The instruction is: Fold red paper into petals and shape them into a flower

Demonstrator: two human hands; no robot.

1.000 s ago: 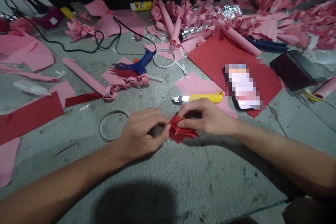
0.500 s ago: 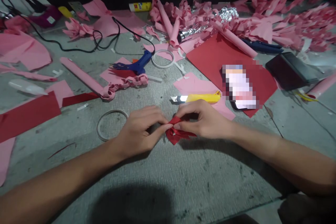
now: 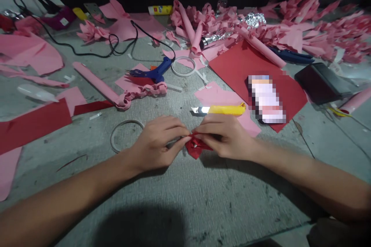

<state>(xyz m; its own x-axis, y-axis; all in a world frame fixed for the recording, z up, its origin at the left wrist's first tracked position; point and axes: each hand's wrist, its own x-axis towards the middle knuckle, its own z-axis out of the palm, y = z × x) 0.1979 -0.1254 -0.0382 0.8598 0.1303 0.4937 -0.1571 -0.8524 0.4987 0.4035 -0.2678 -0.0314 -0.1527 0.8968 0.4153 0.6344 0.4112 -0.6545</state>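
Observation:
A small folded piece of red paper (image 3: 196,149) is pinched between both hands, a little above the grey work surface (image 3: 208,208). My left hand (image 3: 159,142) grips its left edge between thumb and fingers. From the other side, my right hand (image 3: 228,137) pinches the same paper, its fingers covering part of the folds. Just beyond the right hand lies a yellow utility knife (image 3: 227,109) with its blade out, pointing left. A roll of thin tape (image 3: 112,139) lies flat beside my left wrist, partly hidden by it.
A blue hot glue gun (image 3: 158,72) with a black cord lies further back, near another tape roll (image 3: 173,68). A phone (image 3: 266,100) rests on a red sheet (image 3: 228,61) at right, near a black box (image 3: 321,83). Pink paper scraps (image 3: 203,15) pile along the back.
My right fingers have shifted their pinch on the red paper and now cover more of its right side. The whole view has moved slightly, so everything sits a bit further right.

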